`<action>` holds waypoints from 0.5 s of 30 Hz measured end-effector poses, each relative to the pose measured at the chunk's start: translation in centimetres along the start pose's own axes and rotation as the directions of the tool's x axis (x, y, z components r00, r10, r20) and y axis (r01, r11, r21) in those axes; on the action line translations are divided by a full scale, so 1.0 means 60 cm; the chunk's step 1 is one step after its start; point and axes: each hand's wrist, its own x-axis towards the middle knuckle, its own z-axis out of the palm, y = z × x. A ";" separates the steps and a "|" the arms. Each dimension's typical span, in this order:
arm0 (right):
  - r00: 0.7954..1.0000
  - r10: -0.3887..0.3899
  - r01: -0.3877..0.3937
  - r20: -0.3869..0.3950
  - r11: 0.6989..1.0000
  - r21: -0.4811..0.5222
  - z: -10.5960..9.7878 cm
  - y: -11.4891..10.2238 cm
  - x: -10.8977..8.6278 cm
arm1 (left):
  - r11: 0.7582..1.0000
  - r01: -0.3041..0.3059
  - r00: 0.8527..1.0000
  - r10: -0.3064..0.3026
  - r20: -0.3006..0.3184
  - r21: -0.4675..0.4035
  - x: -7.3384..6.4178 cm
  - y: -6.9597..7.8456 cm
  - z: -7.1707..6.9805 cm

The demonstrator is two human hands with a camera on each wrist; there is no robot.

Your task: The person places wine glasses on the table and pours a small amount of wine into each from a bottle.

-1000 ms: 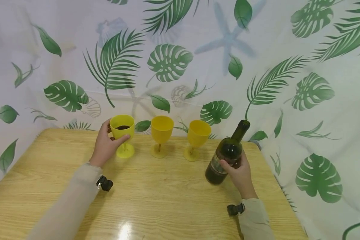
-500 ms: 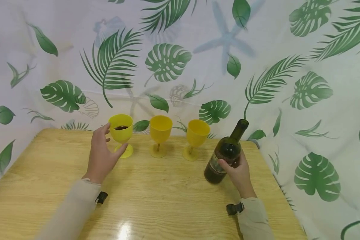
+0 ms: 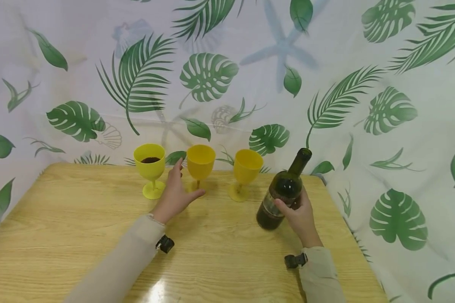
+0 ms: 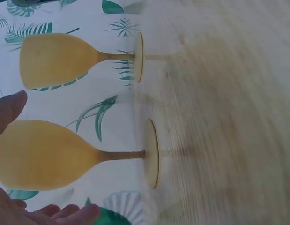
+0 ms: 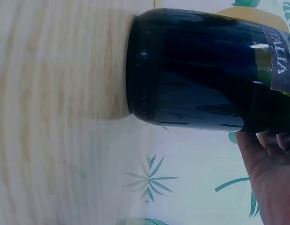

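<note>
My left hand (image 3: 176, 193) is spread beside the middle goblet (image 3: 201, 162), orange-yellow with a stem. In the left wrist view, thumb and fingers lie on either side of the bowl of this goblet (image 4: 51, 154); whether they touch it I cannot tell. To the left stands a brighter yellow goblet (image 3: 150, 166) with dark liquid inside. A third, orange-yellow goblet (image 3: 247, 166) stands on the right. My right hand (image 3: 301, 214) grips a dark green wine bottle (image 3: 280, 193), uncorked at the mouth. In the right wrist view, the bottle's base (image 5: 145, 70) is at or close to the tabletop.
The goblets stand in a row along the back of a wooden table (image 3: 212, 256). Behind and to the right hangs a white cloth (image 3: 227, 42) printed with green leaves. A black wrist camera (image 3: 166, 244) sits on my left wrist, another (image 3: 295, 261) on my right.
My left hand has let go of the goblet with dark liquid and moved right to the middle goblet. My right hand still holds the wine bottle in much the same place.
</note>
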 end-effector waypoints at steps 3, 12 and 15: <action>1.000 0.002 -0.002 -0.008 1.000 -0.009 0.000 -0.002 0.002 | 0.999 0.020 0.998 -0.023 -0.062 -0.049 0.023 -0.002 0.009; 1.000 0.006 -0.006 0.008 1.000 -0.002 0.000 -0.005 0.002 | 0.980 -0.031 0.994 0.009 -0.108 -0.198 0.062 -0.007 0.010; 1.000 0.015 -0.015 0.007 1.000 -0.005 -0.002 -0.004 0.001 | 0.976 -0.029 0.996 0.011 -0.086 -0.216 0.069 -0.011 0.009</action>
